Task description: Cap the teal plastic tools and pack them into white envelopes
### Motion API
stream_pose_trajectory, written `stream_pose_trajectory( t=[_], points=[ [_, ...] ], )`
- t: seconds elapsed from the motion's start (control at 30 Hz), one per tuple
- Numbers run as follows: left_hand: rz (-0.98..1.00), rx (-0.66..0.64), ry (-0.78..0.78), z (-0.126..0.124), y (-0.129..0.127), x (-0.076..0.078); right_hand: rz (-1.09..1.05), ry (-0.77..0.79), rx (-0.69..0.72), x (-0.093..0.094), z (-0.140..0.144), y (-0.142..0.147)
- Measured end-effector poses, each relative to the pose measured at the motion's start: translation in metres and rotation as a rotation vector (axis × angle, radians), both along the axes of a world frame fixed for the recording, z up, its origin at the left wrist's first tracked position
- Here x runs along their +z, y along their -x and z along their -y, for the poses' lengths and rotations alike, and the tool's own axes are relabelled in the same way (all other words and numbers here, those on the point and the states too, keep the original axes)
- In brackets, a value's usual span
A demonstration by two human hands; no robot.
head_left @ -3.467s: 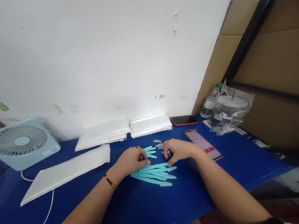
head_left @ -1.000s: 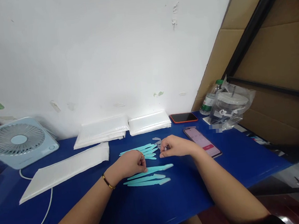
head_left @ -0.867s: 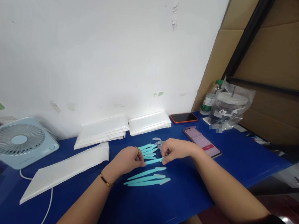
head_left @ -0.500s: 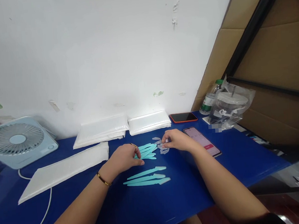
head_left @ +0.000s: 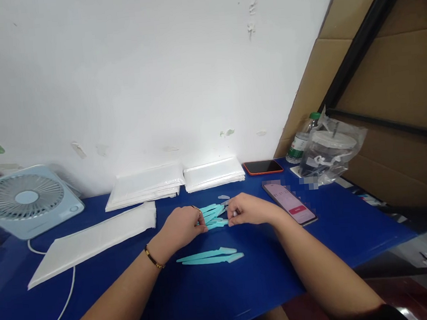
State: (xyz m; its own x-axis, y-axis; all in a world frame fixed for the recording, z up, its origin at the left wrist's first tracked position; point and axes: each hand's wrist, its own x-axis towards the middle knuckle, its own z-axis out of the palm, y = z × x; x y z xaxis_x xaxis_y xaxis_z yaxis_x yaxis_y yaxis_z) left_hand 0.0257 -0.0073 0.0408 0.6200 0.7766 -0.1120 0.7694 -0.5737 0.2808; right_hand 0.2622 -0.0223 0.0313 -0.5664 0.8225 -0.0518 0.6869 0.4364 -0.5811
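Note:
My left hand point(head_left: 182, 227) is closed, pinching the handle of a teal eyebrow razor point(head_left: 215, 225) whose blade end points right. At that blade end my right hand point(head_left: 249, 209) is closed too, its fingertips on a small clear blade cover that they mostly hide. Just behind the held razor lies a pile of teal eyebrow razors point(head_left: 211, 210), partly covered by my left fingers. A few loose clear blade covers point(head_left: 223, 197) sit beside the pile, some behind my right fingers. Nearer to me, two eyebrow razors point(head_left: 210, 255) rest side by side on the blue table point(head_left: 210, 292).
White packets are stacked along the wall, one stack point(head_left: 144, 183) left of another point(head_left: 213, 174). A long white packet point(head_left: 93, 242) and a fan point(head_left: 28, 198) stand left. Right are two phones point(head_left: 262, 167), point(head_left: 290, 203), a bottle point(head_left: 297, 147) and a bagged cup point(head_left: 328, 155).
My left hand has taken one of the three razors from the front row, leaving two there. My right hand has moved from the loose covers slightly toward me, to the razor's blade end.

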Motion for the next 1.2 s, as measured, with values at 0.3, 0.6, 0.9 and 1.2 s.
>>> stream_pose_trajectory(
  t=[0.3, 0.6, 0.9, 1.2],
  points=[
    [0.01, -0.03, 0.086, 0.012, -0.003, 0.008, 0.025, -0.107, -0.255, 0.002, -0.007, -0.015],
    [-0.015, -0.037, 0.128, 0.025, -0.014, 0.003, -0.013, 0.084, 0.068, 0.009, 0.007, 0.003],
    [-0.05, 0.025, -0.073, 0.001, -0.004, 0.003, 0.02, 0.006, -0.073, -0.001, -0.004, -0.008],
    [-0.043, -0.142, 0.124, 0.039, -0.015, 0.009, -0.063, -0.067, -0.213, 0.008, -0.002, -0.018]
  ],
)
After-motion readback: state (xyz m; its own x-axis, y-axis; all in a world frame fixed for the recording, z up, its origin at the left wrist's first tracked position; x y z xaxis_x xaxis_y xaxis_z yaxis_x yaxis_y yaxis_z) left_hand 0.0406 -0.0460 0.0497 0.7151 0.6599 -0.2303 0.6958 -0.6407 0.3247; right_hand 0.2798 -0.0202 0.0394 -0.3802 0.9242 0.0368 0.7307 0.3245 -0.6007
